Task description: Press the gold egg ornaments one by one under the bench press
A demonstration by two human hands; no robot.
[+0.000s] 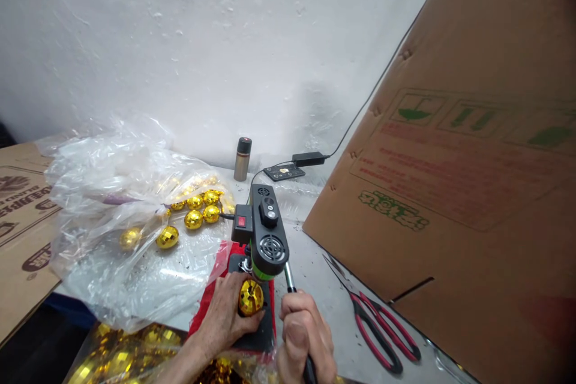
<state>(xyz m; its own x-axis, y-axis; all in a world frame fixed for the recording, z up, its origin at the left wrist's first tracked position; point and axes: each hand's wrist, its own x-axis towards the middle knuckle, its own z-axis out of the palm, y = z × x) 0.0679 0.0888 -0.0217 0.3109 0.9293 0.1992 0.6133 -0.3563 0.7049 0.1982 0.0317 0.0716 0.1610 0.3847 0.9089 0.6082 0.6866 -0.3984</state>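
While a big sheet of brown cardboard (454,150) leans across the whole right side and closes that flank off, the white wall (202,42) shuts the far side, so the open room on the counter (315,270) is a narrow grey strip between the cardboard's lower edge and the machine. Left of centre a large clear plastic bag (112,222) sprawls open, with loose gold faceted balls (200,207) lying in its far part and two more nearer its middle. Another printed cardboard box (18,222) sits at the far left edge. Near the lower left edge lies a heap of more gold faceted pieces (121,360), partly cut off by the frame.

At the centre stands a small black bench drill press (265,234) with a red switch on its left side, its base resting on a red mat (216,300). The left hand (225,318) lies on the base, its fingers closed round a gold faceted ball (251,297) held right under the drill head. The right hand (303,336) is just to the right, its fingers wrapped fully round the feed lever (288,279).

Red-handled scissors (373,324) lie on the strip to the right of the hands, near the cardboard's edge. Far behind the machine stand a steel flask (242,159), a flat black controller (284,172) and a black power adapter (308,159), whose cable (360,114) runs up along the cardboard.
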